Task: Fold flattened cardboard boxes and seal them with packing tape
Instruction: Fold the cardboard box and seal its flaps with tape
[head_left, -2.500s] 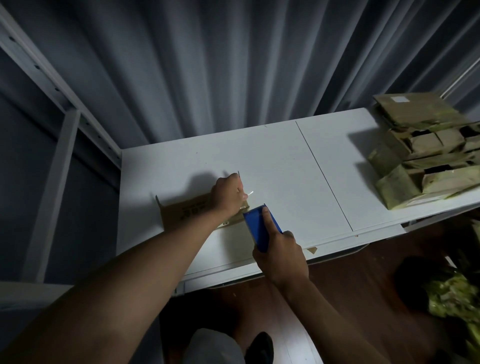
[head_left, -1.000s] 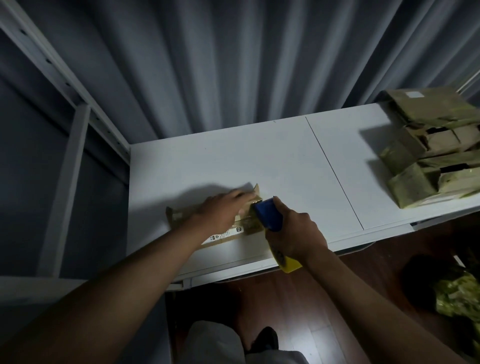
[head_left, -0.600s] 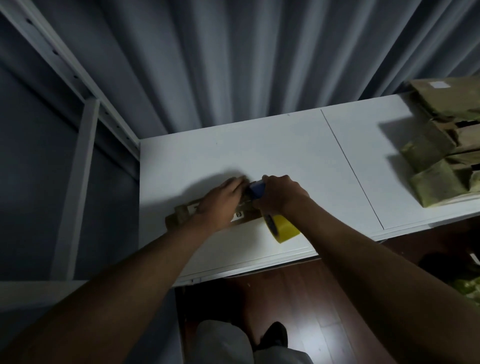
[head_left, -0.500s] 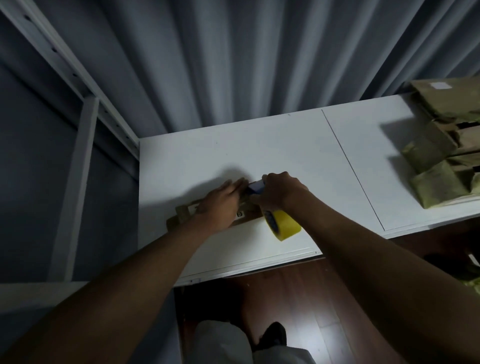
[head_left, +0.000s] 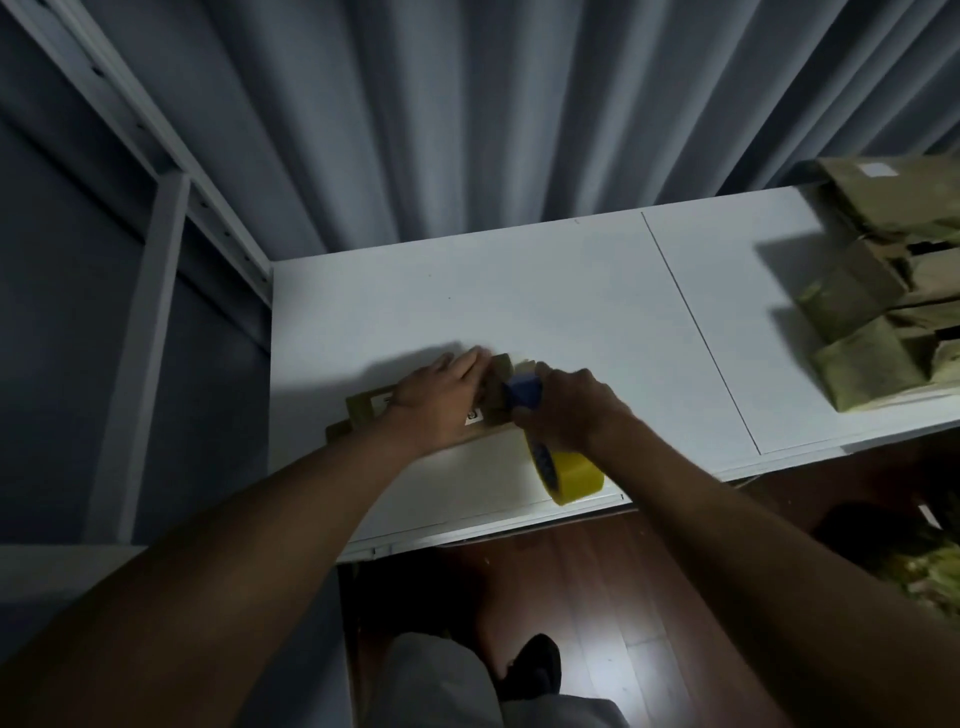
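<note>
Cardboard box (head_left: 363, 410) lies flat and low on the white table (head_left: 519, 291), close to the table's front edge and toward its left side. It is brown, with a small white label (head_left: 472, 417) on it. Most of the box is hidden under the two hands.

The left hand (head_left: 441, 402) rests on top of the box with its fingers stretched out flat, pressing the cardboard down. The fingertips look blurry.

The right hand (head_left: 566, 410) is just to the right of the left hand, and the two nearly touch. Its fingers are curled tight around a blue tape dispenser (head_left: 524, 392). The front of the dispenser sits against the right end of the box. A yellow roll of tape (head_left: 574, 475) hangs on the dispenser below the right hand, over the front edge of the table.

A thin dark seam (head_left: 696, 327) runs across the table, well to the right of the box. Past the seam, at the far right end of the table, sits a pile of brown folded boxes (head_left: 878, 312), stacked on each other.

Behind the table hangs a gray curtain (head_left: 467, 114) with long folds. A white metal frame (head_left: 156, 171) stands to the left of the table. Under the table's front edge is a dark wooden floor (head_left: 597, 597).
</note>
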